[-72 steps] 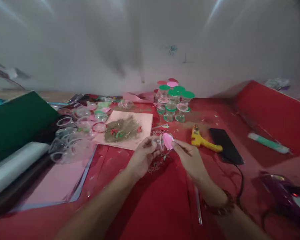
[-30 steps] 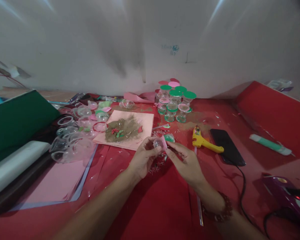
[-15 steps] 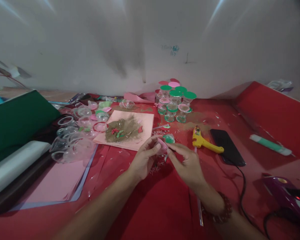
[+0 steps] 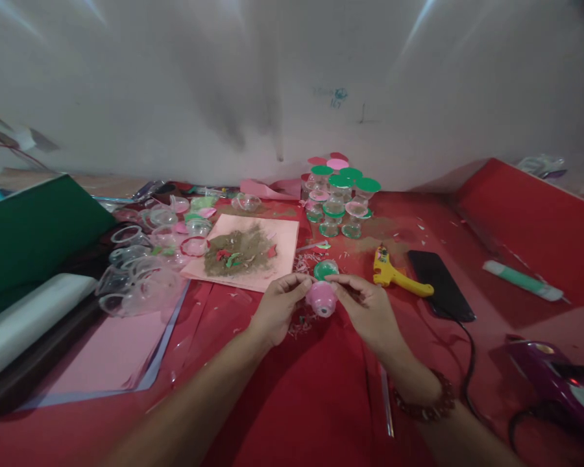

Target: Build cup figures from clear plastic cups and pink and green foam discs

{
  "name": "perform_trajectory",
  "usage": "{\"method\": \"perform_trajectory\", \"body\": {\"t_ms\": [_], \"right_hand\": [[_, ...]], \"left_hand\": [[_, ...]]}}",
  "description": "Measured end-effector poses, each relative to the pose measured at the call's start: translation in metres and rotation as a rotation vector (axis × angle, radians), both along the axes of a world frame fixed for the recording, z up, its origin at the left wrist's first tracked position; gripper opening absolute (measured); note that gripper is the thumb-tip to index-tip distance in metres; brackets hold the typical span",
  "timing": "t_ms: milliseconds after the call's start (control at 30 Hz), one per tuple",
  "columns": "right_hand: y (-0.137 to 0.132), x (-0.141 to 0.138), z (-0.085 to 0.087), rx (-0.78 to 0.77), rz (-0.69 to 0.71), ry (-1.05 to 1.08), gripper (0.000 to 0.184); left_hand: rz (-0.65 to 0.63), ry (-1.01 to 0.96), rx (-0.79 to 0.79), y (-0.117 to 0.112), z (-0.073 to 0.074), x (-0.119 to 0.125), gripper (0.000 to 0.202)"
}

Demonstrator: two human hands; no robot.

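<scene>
Between both hands is a small clear plastic cup with a pink disc [image 4: 322,297], tilted so its narrow end faces me. My left hand [image 4: 281,306] pinches its left edge with thumb and fingertips. On the other side my right hand [image 4: 365,308] grips the right edge the same way. Just behind it a green-topped cup [image 4: 326,270] rests on the red table. Several clear cups with green, pink and red discs [image 4: 341,181] are stacked at the back. A yellow glue gun [image 4: 399,279] lies right of my right hand.
Brown sand and paper scraps lie on a pale pink sheet [image 4: 285,243] at left. Loose clear cups [image 4: 143,279] crowd the far left beside pink paper [image 4: 107,353]. To the right are a black phone [image 4: 440,285], a green-and-white tube [image 4: 522,280] and a purple corded device [image 4: 545,370].
Both hands have turned the pink cup so its narrow end now points toward me. My right hand has shifted to grip its right edge, and the green-topped cup shows more fully.
</scene>
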State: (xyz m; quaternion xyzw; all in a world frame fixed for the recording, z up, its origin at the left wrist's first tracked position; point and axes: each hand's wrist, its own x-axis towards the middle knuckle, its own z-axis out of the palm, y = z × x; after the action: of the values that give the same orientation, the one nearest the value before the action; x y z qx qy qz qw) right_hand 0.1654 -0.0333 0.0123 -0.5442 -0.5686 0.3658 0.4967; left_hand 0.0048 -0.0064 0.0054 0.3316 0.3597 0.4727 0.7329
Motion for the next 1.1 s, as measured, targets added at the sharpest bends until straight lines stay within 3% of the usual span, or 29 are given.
{"method": "perform_trajectory", "body": {"t_ms": [300,733,900,1100], "right_hand": [[0.0014,-0.0014,-0.0019,-0.010,-0.016,0.028,0.021],[0.0025,0.0004,-0.0045,-0.030,-0.005,0.035,0.021],[0.0024,-0.0014,-0.0052,-0.040,-0.003,0.089,0.024],[0.0037,-0.0022,-0.0030,-0.135,0.030,0.143,0.026]], "left_hand": [[-0.008,0.172,0.137,-0.0014,-0.0029,-0.0002,0.028],[-0.035,0.192,0.182,-0.0004,-0.0055,0.0006,0.027],[0.087,0.256,0.197,-0.0001,-0.0053,0.0016,0.028],[0.185,0.180,0.147,0.0019,-0.0031,0.0002,0.025]]}}
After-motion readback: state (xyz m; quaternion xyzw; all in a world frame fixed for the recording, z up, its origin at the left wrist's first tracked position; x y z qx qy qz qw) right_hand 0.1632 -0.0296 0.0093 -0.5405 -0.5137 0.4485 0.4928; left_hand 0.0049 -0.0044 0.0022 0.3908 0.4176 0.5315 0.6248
